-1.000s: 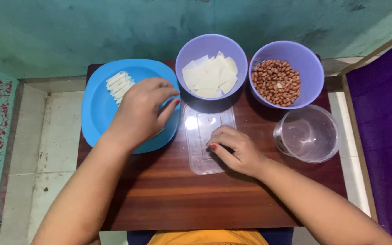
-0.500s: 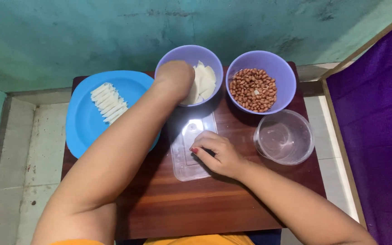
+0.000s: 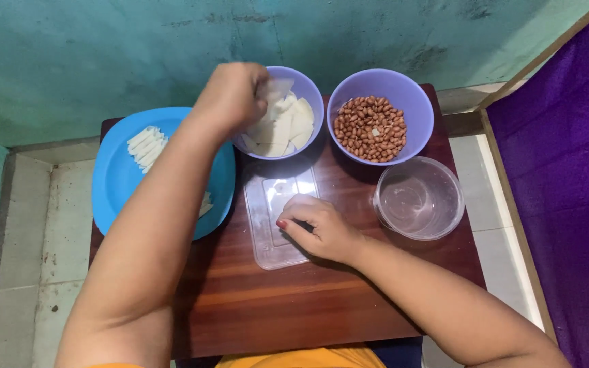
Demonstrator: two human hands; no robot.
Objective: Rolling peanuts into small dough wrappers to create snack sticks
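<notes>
My left hand [image 3: 234, 97] is over the left purple bowl [image 3: 311, 102] and pinches a thin white sheet [image 3: 273, 90] lifted from the stack of white sheets [image 3: 288, 126] inside it. My right hand [image 3: 318, 227] rests with curled fingers on a clear flat plastic lid [image 3: 274, 197] in the middle of the dark wooden table [image 3: 294, 307]. Beside the left arm, a blue plate [image 3: 117, 177] carries a row of rolled white pieces [image 3: 146, 146].
A second purple bowl [image 3: 417, 92] full of brown peanuts [image 3: 369, 128] stands at the back right. A clear round plastic container [image 3: 418, 199] sits in front of it. A teal wall lies behind, tiled floor at the left, purple cloth at the right.
My left hand left the blue plate, moved right to the bowl of white sheets and picked up one sheet. My right hand stayed on the clear lid.
</notes>
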